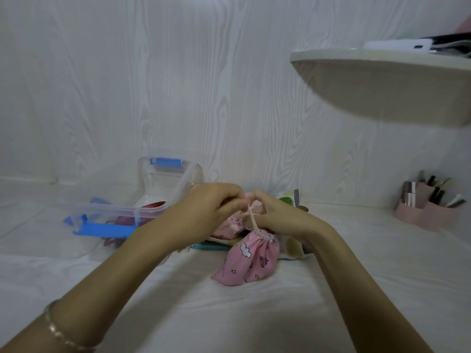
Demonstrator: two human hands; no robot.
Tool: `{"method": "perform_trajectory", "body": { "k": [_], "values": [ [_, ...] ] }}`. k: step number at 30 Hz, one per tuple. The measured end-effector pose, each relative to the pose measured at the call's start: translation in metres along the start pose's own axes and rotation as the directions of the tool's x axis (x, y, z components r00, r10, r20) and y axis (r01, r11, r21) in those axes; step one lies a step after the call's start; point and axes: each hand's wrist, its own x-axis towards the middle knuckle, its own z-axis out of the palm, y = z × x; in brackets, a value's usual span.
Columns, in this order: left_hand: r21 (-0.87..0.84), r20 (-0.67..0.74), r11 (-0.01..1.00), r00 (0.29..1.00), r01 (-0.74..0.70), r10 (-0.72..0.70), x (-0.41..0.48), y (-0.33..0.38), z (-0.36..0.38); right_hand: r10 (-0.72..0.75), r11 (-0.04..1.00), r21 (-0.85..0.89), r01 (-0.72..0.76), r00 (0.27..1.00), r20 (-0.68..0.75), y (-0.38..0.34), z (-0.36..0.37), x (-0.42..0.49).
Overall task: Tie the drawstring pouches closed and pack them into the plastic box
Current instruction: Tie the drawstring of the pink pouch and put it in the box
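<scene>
Behind pink pouch (248,261), more pouches (226,229), plastic box (112,212).

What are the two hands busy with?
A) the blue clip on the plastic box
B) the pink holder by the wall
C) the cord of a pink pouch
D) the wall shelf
C: the left hand and right hand pinch the cord above the pink pouch.
</scene>
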Motion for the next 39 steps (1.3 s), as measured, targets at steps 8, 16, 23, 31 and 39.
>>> {"method": "perform_trajectory", "body": {
  "k": [8, 16, 23, 31, 39],
  "values": [
    [0.147, -0.125, 0.988, 0.992, 0.042, -0.024, 0.026, -0.013, 0.019, -0.108, 0.773, 0.634, -0.026, 0.979, 0.173, 0.010, 0.018, -0.013],
    [-0.147, -0.192, 0.935, 0.918, 0.322, -0.346, 0.021, -0.014, 0.047, -0.068, 0.653, 0.751, 0.100, 0.995, -0.074, 0.021, 0.025, -0.013],
    [-0.744, 0.326, 0.466, 0.869, 0.479, -0.374, 0.007, -0.016, 0.040, -0.084, 0.610, 0.779, 0.149, 0.989, -0.123, 0.017, 0.032, -0.018],
    [-0.675, 0.194, 0.622, 0.909, 0.397, -0.369, 0.002, -0.018, 0.043, -0.026, 0.687, 0.710, 0.152, 0.982, -0.185, 0.013, 0.029, -0.023],
    [-0.153, -0.001, 0.942, 0.953, 0.298, -0.302, -0.006, -0.021, 0.035, 0.043, 0.709, 0.684, 0.169, 0.958, -0.282, 0.026, 0.019, -0.023]
  ]
}}
